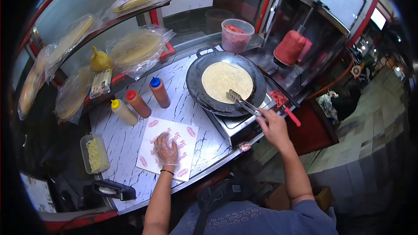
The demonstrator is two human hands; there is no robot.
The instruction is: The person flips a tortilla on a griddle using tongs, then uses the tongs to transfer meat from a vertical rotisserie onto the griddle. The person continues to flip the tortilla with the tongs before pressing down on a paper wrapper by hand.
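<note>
My right hand grips metal tongs, whose slotted end rests on a round flatbread. The pale flatbread lies flat in a wide black pan on a gas stove. In a clear plastic glove, my left hand rests on printed wrapping paper on the counter, its fingers somewhat spread. Beyond the paper stand three squeeze bottles: a yellow-capped one, a red-capped one and a blue-capped one.
Bagged flatbreads sit on shelves at the left. A container of shredded vegetable and a tape dispenser are near the left edge. Behind the pan are a tub of red food and a meat spit. A red-handled knife lies right.
</note>
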